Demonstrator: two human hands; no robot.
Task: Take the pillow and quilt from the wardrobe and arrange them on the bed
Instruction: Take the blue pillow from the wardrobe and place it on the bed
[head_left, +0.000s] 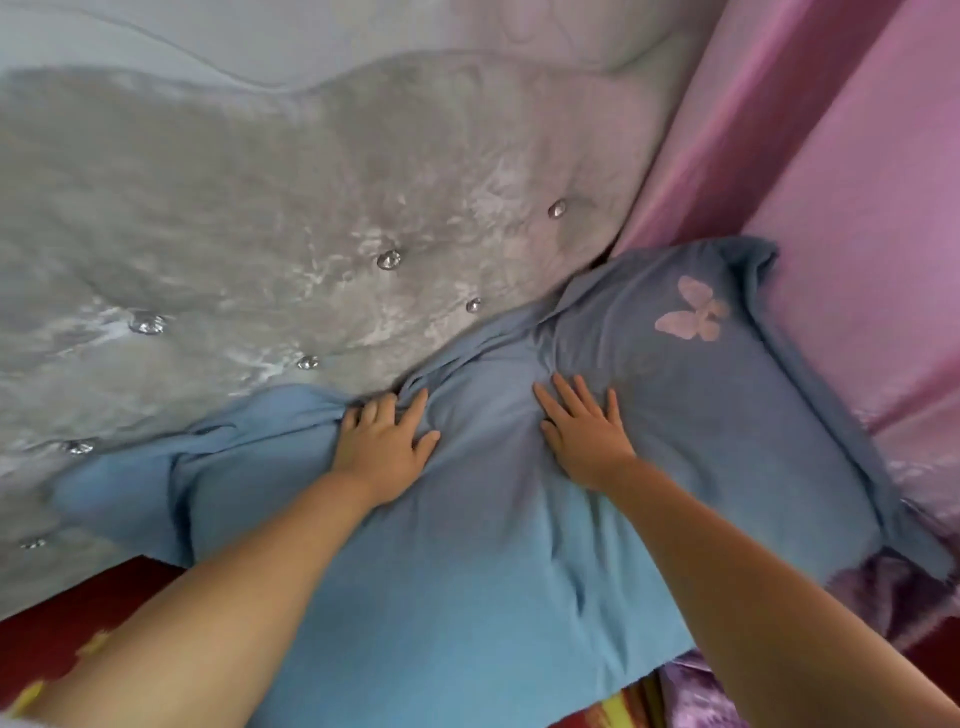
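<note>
Both of our hands lay on the blue pillow, which rested at the far end of the bed against the grey tufted headboard. At the far left, a red patterned bedcover showed beside the pillow's loose left flap. Our left hand pressed down near the pillow's far edge, the fingertips curled into the bunched fabric where it met the headboard, not clamped on anything we could make out. Further right, our right hand lay flat, fingers spread apart, palm on the cloth, holding nothing. Right of that sat the pink butterfly print, and beyond it the pink curtain.

We judged the pillow fetched and placed, with only smoothing left on it. No quilt was in view, so that half of the job seemed still to do.
</note>
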